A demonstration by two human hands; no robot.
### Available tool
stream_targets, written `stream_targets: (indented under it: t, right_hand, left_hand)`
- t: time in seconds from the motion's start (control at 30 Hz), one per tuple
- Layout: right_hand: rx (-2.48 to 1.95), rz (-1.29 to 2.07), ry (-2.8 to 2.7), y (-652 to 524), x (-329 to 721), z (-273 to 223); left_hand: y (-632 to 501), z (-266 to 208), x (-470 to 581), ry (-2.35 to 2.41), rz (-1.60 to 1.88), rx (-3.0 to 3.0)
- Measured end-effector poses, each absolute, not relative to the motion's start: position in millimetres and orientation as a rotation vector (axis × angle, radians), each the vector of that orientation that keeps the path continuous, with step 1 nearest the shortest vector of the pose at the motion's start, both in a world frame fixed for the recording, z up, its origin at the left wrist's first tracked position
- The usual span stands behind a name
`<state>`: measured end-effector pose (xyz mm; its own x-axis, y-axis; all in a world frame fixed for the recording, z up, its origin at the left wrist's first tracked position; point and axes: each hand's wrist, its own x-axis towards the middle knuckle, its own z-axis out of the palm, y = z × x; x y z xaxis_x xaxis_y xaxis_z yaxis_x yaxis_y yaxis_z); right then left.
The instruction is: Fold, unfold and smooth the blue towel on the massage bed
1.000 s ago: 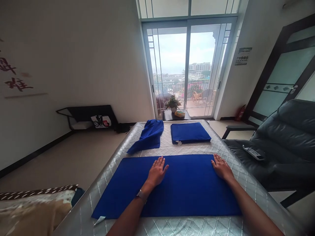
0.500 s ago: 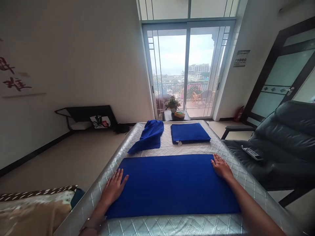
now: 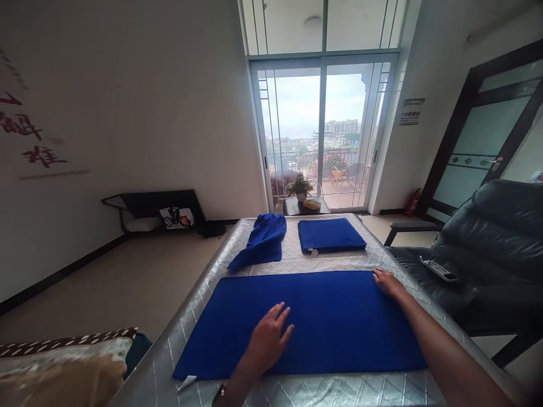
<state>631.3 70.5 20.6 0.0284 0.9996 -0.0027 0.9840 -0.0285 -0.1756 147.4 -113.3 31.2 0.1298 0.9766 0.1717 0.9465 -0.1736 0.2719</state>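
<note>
A blue towel (image 3: 322,322) lies flat and smooth across a quilted, silvery mattress (image 3: 339,390), with a white label at its near left corner. My right hand (image 3: 388,284) is at its far right corner, fingers bent and closed on the edge. Over the middle of the towel is my left hand (image 3: 269,336), fingers apart and holding nothing; whether it touches the fabric I cannot tell. Farther back lies a crumpled blue towel (image 3: 265,240) on the left. A neatly folded blue stack (image 3: 332,234) with a white label lies to its right.
To the right stands a dark leather armchair (image 3: 487,243) with a pale device (image 3: 439,270) on its seat. Patterned bedding (image 3: 63,367) is at the lower left. Beyond the mattress, a small table (image 3: 292,208) holds a potted plant (image 3: 300,185) before the glass doors.
My left hand has left the towel's left edge and moved right, over its middle. My right hand has stayed at the far right corner, its fingers curling in. The view has tilted slightly up.
</note>
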Motion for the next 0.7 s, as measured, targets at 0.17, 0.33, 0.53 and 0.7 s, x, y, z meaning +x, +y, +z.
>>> stream_targets:
  t: [0.17,0.33,0.53,0.7]
  right_hand:
    - [-2.125,0.162,-2.125,70.3,630.2,26.5]
    - [-2.12,0.178,-2.126,65.8,632.1,30.2]
    - [-2.142,0.205,-2.104,64.7,637.8,36.8]
    - [-2.213,0.201,-2.057,69.6,641.2,41.0]
  left_hand:
    - [-125.9,60.7,280.8,1.24,0.587,2.6]
    - [-121.4,64.1,385.9,0.872,0.619,2.749]
    - [-137.2,37.6,483.6,0.729,0.598,2.917]
    - [-150.5,26.5,503.7,0.753,0.733,2.882]
